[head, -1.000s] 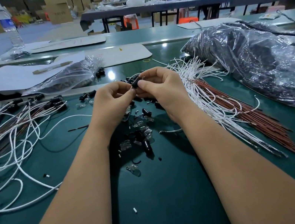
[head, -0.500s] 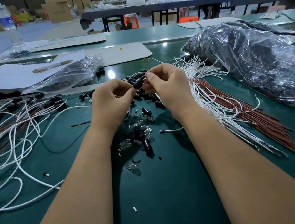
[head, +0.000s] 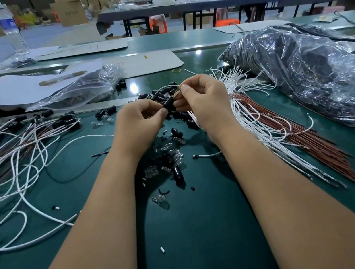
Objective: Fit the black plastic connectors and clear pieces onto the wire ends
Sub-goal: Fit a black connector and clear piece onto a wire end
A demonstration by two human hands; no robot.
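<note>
My left hand (head: 139,123) pinches a small black connector (head: 168,102) at its lower end. My right hand (head: 203,99) pinches a white wire (head: 167,87) at the connector's upper end; the wire arcs up and left from my fingertips. The two hands meet above a scatter of loose black connectors (head: 175,132) and clear pieces (head: 159,202) on the green table. A bundle of white wires (head: 246,113) and brown wires (head: 301,137) lies just right of my right hand.
Finished white and brown wires with black ends (head: 10,153) sprawl on the left. A zip bag of parts (head: 84,88) lies behind them, a large plastic sack (head: 302,71) at right. White sheets (head: 23,87) and a water bottle (head: 12,32) stand at the back.
Both hands have shifted slightly up and apart; the right hand now holds the wire end at the connector's top, and the wire's arc shows above the fingers.
</note>
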